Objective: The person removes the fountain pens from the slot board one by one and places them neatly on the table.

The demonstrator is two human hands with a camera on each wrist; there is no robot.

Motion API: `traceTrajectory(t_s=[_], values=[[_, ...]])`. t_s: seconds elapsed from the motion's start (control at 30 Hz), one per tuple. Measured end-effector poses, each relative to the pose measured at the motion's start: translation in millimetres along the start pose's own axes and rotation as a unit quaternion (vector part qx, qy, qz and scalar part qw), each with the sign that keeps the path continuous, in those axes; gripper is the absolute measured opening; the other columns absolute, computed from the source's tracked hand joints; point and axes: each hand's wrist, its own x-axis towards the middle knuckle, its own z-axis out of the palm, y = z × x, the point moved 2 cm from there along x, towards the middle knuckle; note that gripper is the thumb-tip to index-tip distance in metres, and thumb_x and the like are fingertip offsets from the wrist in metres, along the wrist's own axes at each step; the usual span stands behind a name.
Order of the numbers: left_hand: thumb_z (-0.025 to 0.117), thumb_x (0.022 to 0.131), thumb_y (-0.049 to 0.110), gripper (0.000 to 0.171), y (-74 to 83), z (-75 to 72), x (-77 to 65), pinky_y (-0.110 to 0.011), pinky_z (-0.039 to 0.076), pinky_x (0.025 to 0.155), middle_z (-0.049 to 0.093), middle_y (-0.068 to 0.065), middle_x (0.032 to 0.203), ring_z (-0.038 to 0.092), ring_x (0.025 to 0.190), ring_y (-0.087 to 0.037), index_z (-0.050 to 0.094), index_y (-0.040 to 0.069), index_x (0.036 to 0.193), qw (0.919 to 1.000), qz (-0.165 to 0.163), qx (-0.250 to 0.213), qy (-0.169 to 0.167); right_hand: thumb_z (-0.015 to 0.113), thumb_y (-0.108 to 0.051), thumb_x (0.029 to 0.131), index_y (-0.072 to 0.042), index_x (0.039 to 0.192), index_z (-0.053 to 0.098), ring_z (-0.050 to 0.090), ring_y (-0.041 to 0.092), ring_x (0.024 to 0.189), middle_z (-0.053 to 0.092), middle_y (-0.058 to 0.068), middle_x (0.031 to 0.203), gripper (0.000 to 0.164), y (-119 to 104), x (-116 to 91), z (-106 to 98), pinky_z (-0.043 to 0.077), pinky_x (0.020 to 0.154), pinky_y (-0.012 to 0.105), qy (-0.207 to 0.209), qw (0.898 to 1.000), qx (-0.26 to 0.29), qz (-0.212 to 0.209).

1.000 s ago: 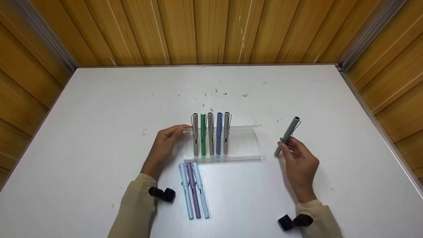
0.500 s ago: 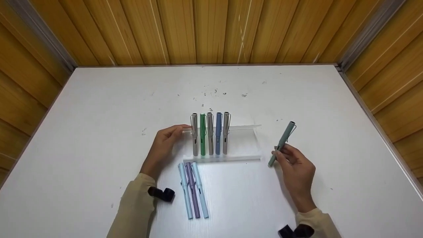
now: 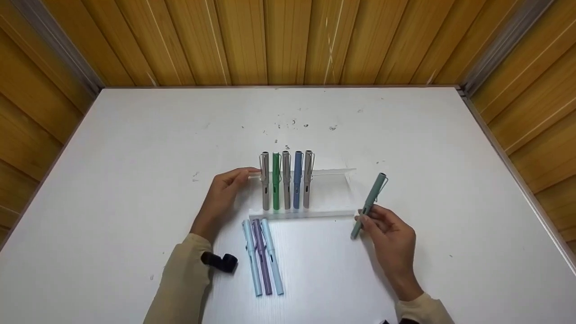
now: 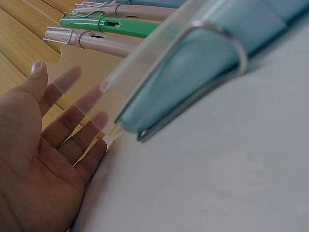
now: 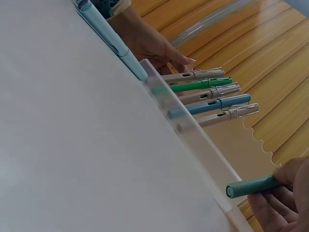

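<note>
In the head view my right hand (image 3: 393, 238) pinches a teal-green capped pen (image 3: 374, 195), tilted with its clip end up, just right of a clear pen stand (image 3: 315, 215). My left hand (image 3: 225, 189) is at the stand's left end. Its fingers extend behind the clear plastic in the left wrist view, thumb raised. On the stand lean a grey pen (image 3: 265, 180), a green pen (image 3: 276, 189), a second grey pen (image 3: 286, 184), a blue pen (image 3: 297, 182) and a third grey pen (image 3: 307, 184), side by side.
In front of the stand two light blue pens (image 3: 252, 261) lie with a purple pen (image 3: 262, 256) between them on the white table (image 3: 135, 144). Wood-look panels (image 3: 288, 40) border the table's back and sides. Dark marks dot the tabletop behind the stand.
My right hand has moved left and nearer to me with the teal-green pen, towards the stand's front right corner. My left hand and the other pens have stayed put.
</note>
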Motion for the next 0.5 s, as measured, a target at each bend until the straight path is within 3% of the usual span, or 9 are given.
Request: traceTrajectory(t_s=[0.5], values=[[0.052, 0.104, 0.042, 0.037, 0.0, -0.9, 0.4, -0.04, 0.036, 0.115, 0.068, 0.002, 0.129, 0.054, 0.131, -0.015, 0.073, 0.016, 0.121, 0.9997, 0.023, 0.006, -0.003, 0.067, 0.012, 0.088, 0.01, 0.111, 0.067, 0.076, 0.023, 0.086, 0.072, 0.024, 0.1, 0.023, -4.8, -13.9, 26.2, 0.06, 0.078, 0.033, -0.052, 0.995, 0.056, 0.068]])
